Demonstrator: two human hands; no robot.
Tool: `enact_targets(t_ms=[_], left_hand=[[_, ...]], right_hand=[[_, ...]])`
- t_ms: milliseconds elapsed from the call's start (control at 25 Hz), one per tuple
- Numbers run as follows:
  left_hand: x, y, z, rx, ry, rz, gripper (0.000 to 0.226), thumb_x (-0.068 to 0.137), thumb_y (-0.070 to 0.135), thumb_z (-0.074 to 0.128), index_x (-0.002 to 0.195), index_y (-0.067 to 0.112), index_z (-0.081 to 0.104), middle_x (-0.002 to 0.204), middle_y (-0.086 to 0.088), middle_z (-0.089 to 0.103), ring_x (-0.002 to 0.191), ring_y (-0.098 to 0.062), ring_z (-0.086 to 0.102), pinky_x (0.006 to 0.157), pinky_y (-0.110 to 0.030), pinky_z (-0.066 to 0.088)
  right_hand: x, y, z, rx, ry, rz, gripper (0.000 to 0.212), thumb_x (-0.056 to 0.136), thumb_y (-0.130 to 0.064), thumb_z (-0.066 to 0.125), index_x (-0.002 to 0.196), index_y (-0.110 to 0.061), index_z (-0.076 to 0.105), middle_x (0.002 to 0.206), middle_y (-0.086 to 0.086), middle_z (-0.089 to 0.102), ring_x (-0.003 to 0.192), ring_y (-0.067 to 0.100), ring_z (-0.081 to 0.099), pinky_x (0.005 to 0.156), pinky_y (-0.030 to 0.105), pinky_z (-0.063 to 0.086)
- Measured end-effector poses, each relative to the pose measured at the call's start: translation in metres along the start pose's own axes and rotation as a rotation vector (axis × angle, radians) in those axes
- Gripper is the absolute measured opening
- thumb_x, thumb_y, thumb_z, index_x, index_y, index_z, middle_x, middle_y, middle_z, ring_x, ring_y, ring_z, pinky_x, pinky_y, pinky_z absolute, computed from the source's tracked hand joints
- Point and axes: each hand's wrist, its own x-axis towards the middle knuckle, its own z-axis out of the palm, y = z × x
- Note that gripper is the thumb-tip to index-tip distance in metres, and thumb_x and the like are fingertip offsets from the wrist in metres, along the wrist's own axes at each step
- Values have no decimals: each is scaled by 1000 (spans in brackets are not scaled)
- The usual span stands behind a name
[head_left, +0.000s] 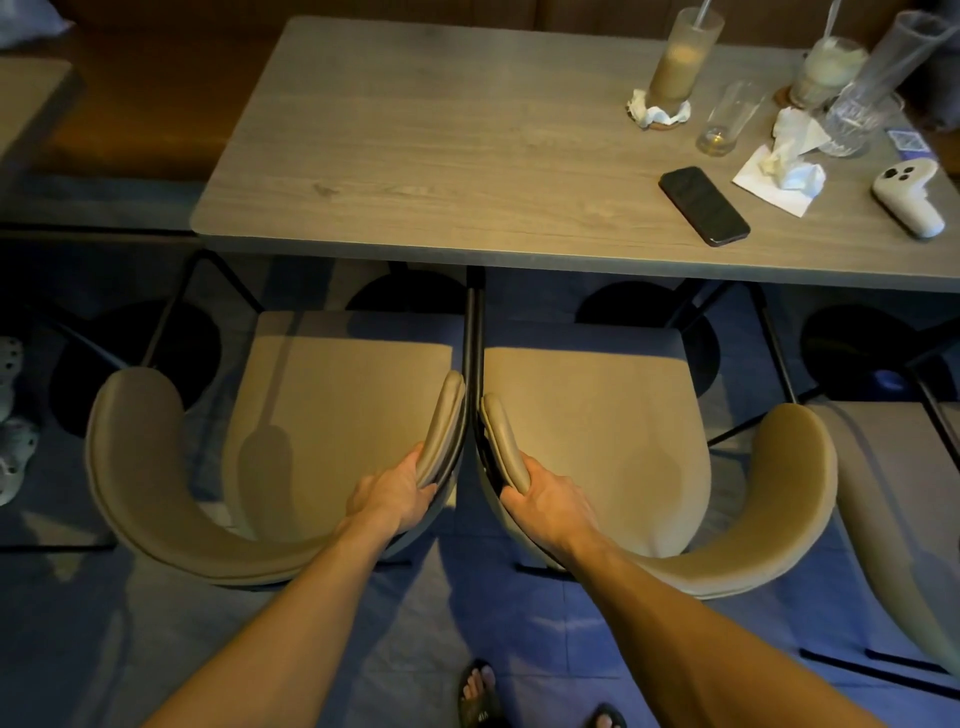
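- Fingers (427, 489) of the left hand (392, 493) curl round the backrest end of the left chair (337, 415); the right hand (550, 512) grips the right chair (597, 431) likewise.
- Both chairs stand side by side, at 6 o'clock of the tabletop (441, 156).

Bare forearms (291, 613); left hand (392, 493) and right hand (550, 506) bare; black open-toe sandals (478, 696) on feet.
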Motion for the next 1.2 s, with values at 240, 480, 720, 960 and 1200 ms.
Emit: enact_targets(t_ms=[240, 480, 720, 960, 1200], left_hand=[[-22, -2, 7, 67, -12, 19, 63, 96, 44, 45, 151, 43, 14, 131, -5, 61, 118, -32, 55, 95, -36, 46], [-26, -9, 10, -27, -63, 21, 67, 93, 43, 49, 148, 51, 13, 128, -2, 62, 112, -29, 60, 94, -38, 51], [-25, -11, 9, -14, -90, 41, 69, 91, 41, 50, 148, 52, 12, 128, -3, 62, 113, -29, 59, 96, -41, 50], [-25, -14, 8, 13, -102, 73, 70, 90, 42, 50, 148, 51, 12, 125, -3, 63, 110, -28, 60, 93, -40, 50], [-23, -16, 9, 41, -108, 92, 68, 89, 41, 50, 149, 47, 16, 125, -4, 63, 111, -29, 60, 96, -40, 49]], right_hand=[[-10, 11, 11, -29, -23, 17, 69, 79, -53, 39, 147, -40, 33, 106, 5, 70, 93, 28, 65, 84, 39, 56], [-13, 14, 17, -10, 0, 22, 68, 80, -53, 38, 147, -42, 31, 108, 5, 70, 95, 29, 65, 86, 39, 55], [-8, 8, 14, 12, 7, 18, 69, 79, -54, 38, 147, -43, 32, 112, 6, 69, 98, 29, 64, 88, 39, 54], [-11, 9, 18, -29, 3, 34, 70, 80, -54, 37, 148, -42, 29, 110, 7, 69, 99, 30, 64, 89, 40, 54], [-14, 11, 20, -15, 10, 27, 72, 78, -56, 36, 148, -44, 28, 109, 5, 70, 97, 30, 65, 88, 41, 54]])
